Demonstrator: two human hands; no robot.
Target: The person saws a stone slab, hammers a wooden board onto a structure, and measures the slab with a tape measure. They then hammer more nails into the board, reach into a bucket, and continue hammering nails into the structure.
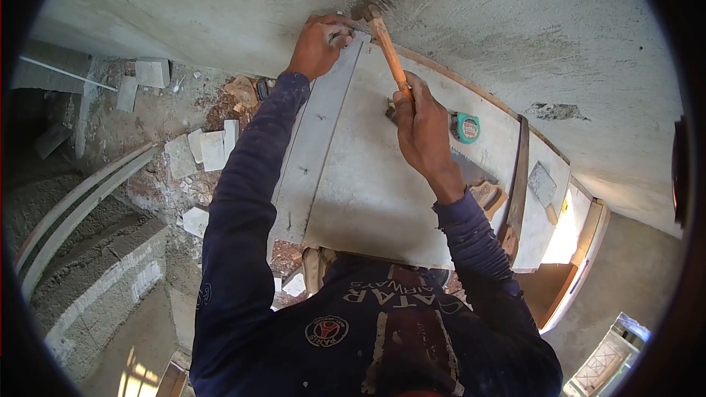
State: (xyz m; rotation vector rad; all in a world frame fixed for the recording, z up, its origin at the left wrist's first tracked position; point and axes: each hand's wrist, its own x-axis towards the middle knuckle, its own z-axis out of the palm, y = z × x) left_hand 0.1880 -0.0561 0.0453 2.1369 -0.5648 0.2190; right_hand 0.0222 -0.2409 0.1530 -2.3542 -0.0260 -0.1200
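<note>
My right hand (426, 129) is closed around the wooden handle of a hammer (388, 48). The hammer's head is at the wall, blurred, just right of my left fingers. At the far end of a long grey plank (321, 140), my left hand (321, 44) is closed in a pinch near the wall. Whatever those fingers hold is too small to make out. The plank lies along the left side of a wide pale board (375, 162). On the board, right of my right hand, sit a green tape measure (467, 127) and a handsaw (486, 195), partly hidden by my forearm.
A dark wooden strip (519, 176) and a flat trowel-like tool (543, 184) lie on the board's right part. The plastered wall (500, 22) borders the far edge. Broken tile pieces (213, 148) litter the floor at left, near curved pale strips (81, 209).
</note>
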